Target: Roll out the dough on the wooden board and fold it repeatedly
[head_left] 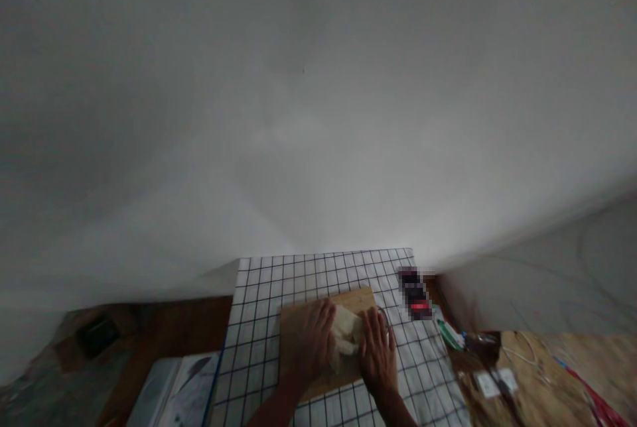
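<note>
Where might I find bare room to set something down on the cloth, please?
Bare cloth shows left of the board, beyond it toward the wall, and right of the right hand, nearer than the blurred item. The left hand, right hand and pale material crowd the board.

The bare, broad-backed left hand (314, 339) has long, slim fingers (326, 313) with rounded tips, and narrows through a bare wrist into a plain, rounded left forearm (279, 402). The bare, five-fingered right hand (377, 347) is of similar slender build, joined by an uncovered wrist to a bare, tapering right forearm (392, 407). Skin shows on both as far as the lower edge; nails are too blurred to tell
</note>
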